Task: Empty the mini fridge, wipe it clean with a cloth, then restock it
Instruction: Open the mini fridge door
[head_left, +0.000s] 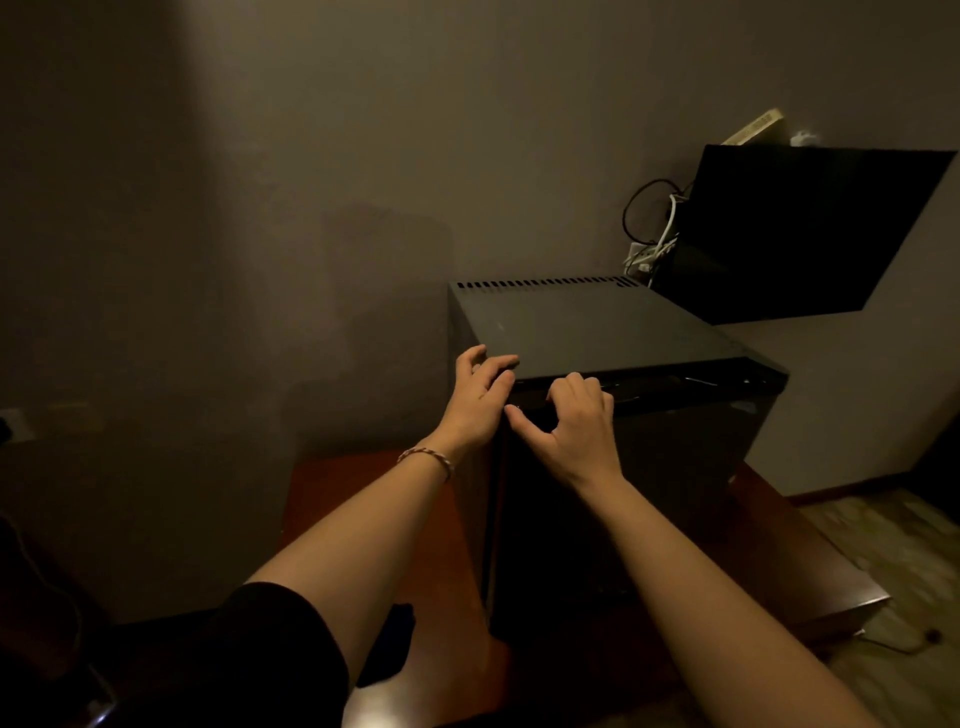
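We see both arms stretched forward to the top front edge of one mini fridge. Left hand: fingers loosely spread and bent, tips resting on the fridge's top left front corner, holding nothing. Right hand: fingers curled over the top edge of the door, thumb out to the left; we cannot tell how firmly it grips. A braided bracelet is on the left wrist.

The fridge stands upright on a low wooden stand near the wall, long axis vertical, door facing us and closed, vent slots along the back of its top. One dark TV hangs on the wall behind to the right, with tangled cables beside it.
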